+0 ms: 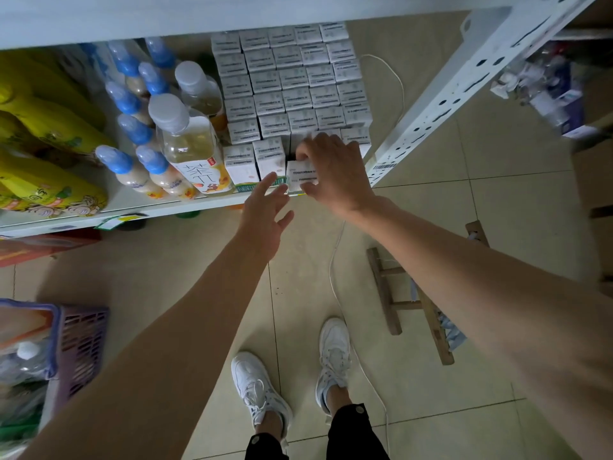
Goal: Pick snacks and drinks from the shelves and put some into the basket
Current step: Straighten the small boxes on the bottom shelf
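Two hands work the shelf point(139, 200) front edge: right hand point(335, 171) pinches a carton point(300, 175); left hand point(265, 210) spread, empty. Next, probably lift it to the basket point(83, 343).

My right hand point(335, 171) pinches a small white drink carton point(300, 176) at the shelf point(172, 207) front edge, thumb below, fingers on top. My left hand point(265, 214) reaches just beside it, fingers spread, holding nothing. Rows of the same cartons point(292, 84) behind. Tea bottle point(192, 147) and blue-capped bottles point(132, 134) to the left. Purple basket point(79, 346) on the floor, lower left.
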